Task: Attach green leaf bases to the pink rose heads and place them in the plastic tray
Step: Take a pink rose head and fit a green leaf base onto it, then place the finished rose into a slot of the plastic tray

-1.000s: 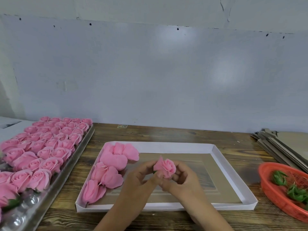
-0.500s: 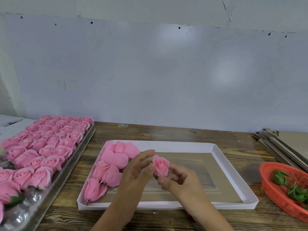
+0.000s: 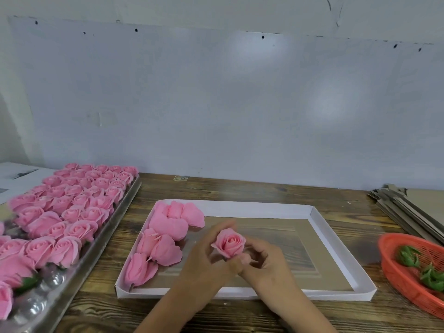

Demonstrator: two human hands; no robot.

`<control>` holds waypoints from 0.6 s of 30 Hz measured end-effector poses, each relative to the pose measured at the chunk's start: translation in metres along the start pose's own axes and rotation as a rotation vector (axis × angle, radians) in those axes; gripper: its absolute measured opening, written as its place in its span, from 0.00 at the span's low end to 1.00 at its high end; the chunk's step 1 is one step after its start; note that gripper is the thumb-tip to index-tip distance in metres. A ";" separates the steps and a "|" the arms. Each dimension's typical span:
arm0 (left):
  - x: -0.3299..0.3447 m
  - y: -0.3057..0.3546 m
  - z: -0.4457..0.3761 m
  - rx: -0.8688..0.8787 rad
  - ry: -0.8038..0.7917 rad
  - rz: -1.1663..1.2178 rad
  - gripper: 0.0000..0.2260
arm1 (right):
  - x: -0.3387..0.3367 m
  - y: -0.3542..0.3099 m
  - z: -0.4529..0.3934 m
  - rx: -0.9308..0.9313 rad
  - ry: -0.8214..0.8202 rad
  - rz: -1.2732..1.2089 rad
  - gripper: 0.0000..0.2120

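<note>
Pinching one pink rose head (image 3: 230, 242), both hands (image 3: 236, 263) hover between plastic tray (image 3: 101, 246) and red basket (image 3: 394, 272).

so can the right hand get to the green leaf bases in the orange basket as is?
Probably not yet: the right hand pinches the rose. The path to the orange basket looks clear; the leaf bases lie uncovered.

Wooden table (image 3: 240, 191): trays (image 3: 336, 236), basket (image 3: 396, 272), cardboard (image 3: 408, 212).

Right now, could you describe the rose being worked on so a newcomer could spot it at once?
Find the white shallow box mid-table. Above its middle, both hands hold one pink rose: the left hand and right hand pinch its base. Unlike the loose rose heads lying in the box, it faces up, off the surface.
</note>
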State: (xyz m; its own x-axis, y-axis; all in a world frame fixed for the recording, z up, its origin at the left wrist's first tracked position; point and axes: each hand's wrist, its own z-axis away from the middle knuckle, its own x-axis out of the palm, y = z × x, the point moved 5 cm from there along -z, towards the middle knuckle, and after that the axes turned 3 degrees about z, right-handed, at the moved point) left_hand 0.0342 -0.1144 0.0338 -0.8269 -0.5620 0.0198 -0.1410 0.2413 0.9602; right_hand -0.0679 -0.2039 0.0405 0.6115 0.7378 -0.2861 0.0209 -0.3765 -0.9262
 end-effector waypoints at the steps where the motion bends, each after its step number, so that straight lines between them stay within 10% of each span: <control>1: -0.002 0.004 -0.001 0.036 0.034 -0.009 0.26 | 0.000 0.000 0.000 0.001 0.002 0.004 0.11; 6: -0.003 0.013 -0.001 0.073 -0.010 -0.074 0.08 | 0.005 0.004 -0.001 -0.025 -0.046 0.096 0.10; 12: -0.004 -0.009 -0.003 -0.074 0.019 -0.091 0.36 | -0.004 0.008 -0.002 0.026 0.083 0.049 0.12; 18: -0.006 0.002 0.001 -0.099 0.037 -0.090 0.13 | -0.003 0.013 -0.003 0.062 0.116 0.184 0.17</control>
State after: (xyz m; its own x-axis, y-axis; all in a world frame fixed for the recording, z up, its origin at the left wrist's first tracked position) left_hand 0.0387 -0.1097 0.0351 -0.7926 -0.6069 -0.0593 -0.1578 0.1101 0.9813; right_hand -0.0673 -0.2126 0.0297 0.6871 0.5895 -0.4248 -0.1460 -0.4608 -0.8754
